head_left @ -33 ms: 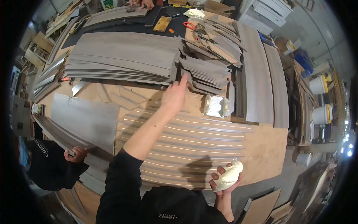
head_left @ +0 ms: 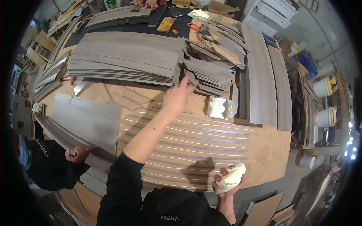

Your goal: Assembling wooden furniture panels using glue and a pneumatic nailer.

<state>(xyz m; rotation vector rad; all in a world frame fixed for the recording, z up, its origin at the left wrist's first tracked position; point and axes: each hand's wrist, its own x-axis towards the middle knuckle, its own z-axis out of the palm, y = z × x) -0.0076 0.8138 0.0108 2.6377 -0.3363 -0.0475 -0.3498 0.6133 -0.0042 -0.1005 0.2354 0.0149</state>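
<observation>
My left hand (head_left: pixel 176 98) reaches across the bench to a pile of short grey wood pieces (head_left: pixel 209 71). Its fingers close at the edge of one small grey piece (head_left: pixel 190 78); the grip is partly hidden. A soft plastic bag of cream-coloured glue (head_left: pixel 232 179) is wrapped in the fingers of my right hand (head_left: pixel 222 180), near the bench's front edge. Between my arms lie several parallel grey strips (head_left: pixel 188 147), each with a thin pale bead of glue along it.
Long grey boards (head_left: pixel 124 49) are stacked beyond my left hand. A white tub (head_left: pixel 219 108) stands right of it. Tall grey panels (head_left: pixel 260 75) lie at the right. A co-worker's hand (head_left: pixel 78 154) holds a grey panel at the left; another person's hands (head_left: pixel 147 4) work at the far side.
The small grey piece at my left fingers has shifted slightly to the right. The view has moved a little. My right hand and the glue bag keep their place.
</observation>
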